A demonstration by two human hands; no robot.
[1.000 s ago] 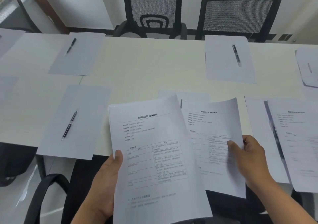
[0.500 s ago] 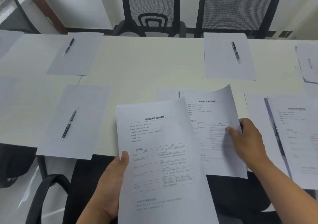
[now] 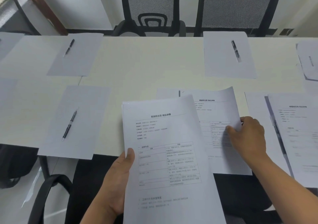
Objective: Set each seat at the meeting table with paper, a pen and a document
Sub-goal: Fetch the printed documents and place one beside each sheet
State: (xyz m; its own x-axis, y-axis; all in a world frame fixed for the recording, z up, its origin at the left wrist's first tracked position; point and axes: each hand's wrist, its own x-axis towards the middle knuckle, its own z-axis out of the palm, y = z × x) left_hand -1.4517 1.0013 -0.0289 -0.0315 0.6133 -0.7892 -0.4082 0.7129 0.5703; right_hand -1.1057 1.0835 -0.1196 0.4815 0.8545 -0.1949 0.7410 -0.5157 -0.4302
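Note:
My left hand (image 3: 118, 177) grips a stack of printed documents (image 3: 168, 155) by its left edge, held above the table's near edge. My right hand (image 3: 247, 136) pinches the right edge of a single printed document (image 3: 216, 113), which lies over a blank sheet (image 3: 167, 93) and a mostly hidden pen (image 3: 179, 93) at the near middle seat. Further blank sheets each carry a black pen: near left (image 3: 69, 124), far left (image 3: 69, 47), far right (image 3: 236, 51). At the near right a document (image 3: 297, 134) covers part of a sheet and pen (image 3: 277, 129).
The white meeting table (image 3: 146, 64) spans the view. Two black mesh chairs (image 3: 149, 9) (image 3: 239, 9) stand behind its far side. A chair armrest (image 3: 48, 192) sits at lower left. More papers (image 3: 308, 60) lie at the far right edge.
My right hand has carried the single document forward, away from the stack, and lowered it onto the near middle sheet. My left hand has shifted the stack slightly to the right.

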